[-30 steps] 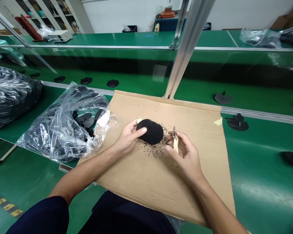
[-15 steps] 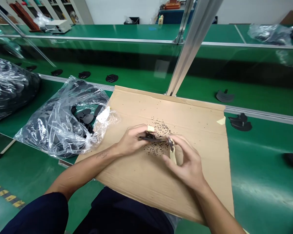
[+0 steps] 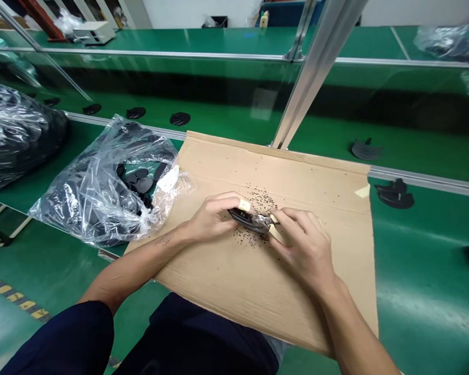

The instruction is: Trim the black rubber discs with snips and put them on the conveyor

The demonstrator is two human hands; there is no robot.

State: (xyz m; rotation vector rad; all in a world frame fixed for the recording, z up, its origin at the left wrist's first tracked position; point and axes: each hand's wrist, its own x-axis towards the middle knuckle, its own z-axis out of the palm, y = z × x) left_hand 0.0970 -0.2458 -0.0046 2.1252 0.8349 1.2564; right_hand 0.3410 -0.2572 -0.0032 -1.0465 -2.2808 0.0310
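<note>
My left hand (image 3: 217,216) pinches a dark, curved plastic part (image 3: 247,221) above the cardboard sheet (image 3: 226,276). Pale tape or a finger cot wraps one of its fingertips. In my right hand (image 3: 307,242) are small nippers (image 3: 263,220) with cream-coloured handles. Their jaws meet the right end of the plastic part; whether they are closed on it I cannot tell. Below both hands, many tiny black scraps (image 3: 260,197) lie scattered over the cardboard.
A clear plastic bag (image 3: 89,192) with black parts inside lies left of the cardboard, and a larger bag (image 3: 19,138) stands beyond it. More black parts (image 3: 180,119) sit along the green belt. A metal post (image 3: 316,78) rises behind the cardboard; black parts (image 3: 394,194) lie to the right.
The nippers have swung from pointing upward to lying against the plastic part, and my right fingers have closed in around the handles. The plastic part has tilted. The whole view has shifted slightly.
</note>
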